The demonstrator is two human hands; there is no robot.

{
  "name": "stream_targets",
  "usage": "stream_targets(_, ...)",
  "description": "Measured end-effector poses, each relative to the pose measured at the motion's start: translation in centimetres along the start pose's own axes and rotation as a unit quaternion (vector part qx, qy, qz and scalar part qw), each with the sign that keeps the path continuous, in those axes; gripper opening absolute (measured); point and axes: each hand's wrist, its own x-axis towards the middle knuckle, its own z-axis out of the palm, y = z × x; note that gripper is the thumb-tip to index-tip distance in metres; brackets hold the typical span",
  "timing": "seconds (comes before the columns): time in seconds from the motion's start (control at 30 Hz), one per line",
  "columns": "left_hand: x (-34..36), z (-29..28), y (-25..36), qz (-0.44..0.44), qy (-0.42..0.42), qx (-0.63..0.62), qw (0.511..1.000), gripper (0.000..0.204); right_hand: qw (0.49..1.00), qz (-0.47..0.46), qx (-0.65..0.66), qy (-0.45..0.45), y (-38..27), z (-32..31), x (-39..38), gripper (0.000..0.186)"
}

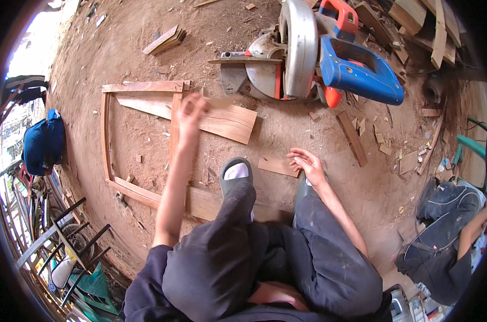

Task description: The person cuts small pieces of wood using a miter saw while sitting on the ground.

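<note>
My left hand is blurred by motion over the right side of a rectangular wooden frame, near its upper right corner; I cannot make out whether it grips anything. A tapered light board lies beneath and to the right of that hand, reaching under the frame. My right hand, its fingers loosely bent and apart, hangs beside my right knee with nothing visible in it, just above a small flat board. A longer board lies by my left foot, partly hidden by my legs.
A circular saw with blue handle lies ahead. Scrap wood is piled upper right, with offcuts scattered around. A blue bag, bicycles and metal racks line the left. Another person is at the lower right.
</note>
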Motion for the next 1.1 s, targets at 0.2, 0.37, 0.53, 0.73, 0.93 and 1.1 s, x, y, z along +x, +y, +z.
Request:
stream_targets(0.2,18.4,-10.7,1.9,0.075,0.156,-0.060,0.983,0.056,0.999,0.014,-0.025,0.032,1.4,-1.1,-0.1,0.031)
stream_targets(0.37,27.0,-12.9,1.2,0.028,0.234,-0.061,0.970,0.088,0.997,0.036,-0.025,0.069,1.5,-1.9,-0.9,0.031)
stream_targets(0.53,29.6,-12.2,-0.1,0.028,0.296,0.155,0.942,0.088,0.993,0.034,-0.030,0.105,0.9,-2.3,-1.9,0.029)
stream_targets(0.73,29.1,-14.1,-0.3,0.093,0.387,0.494,0.773,0.096,0.993,0.021,-0.023,0.114,0.8,-1.5,-1.5,0.028)
stream_targets(0.93,25.0,-9.5,2.6,0.094,0.355,0.430,0.824,0.077,0.956,-0.066,-0.254,0.133,0.5,-1.4,-1.1,0.022)
stream_targets(1.1,12.4,-3.8,0.8,0.318,0.094,0.266,0.905,0.039,0.784,-0.205,-0.585,0.028,-1.1,-1.0,-1.6,0.046)
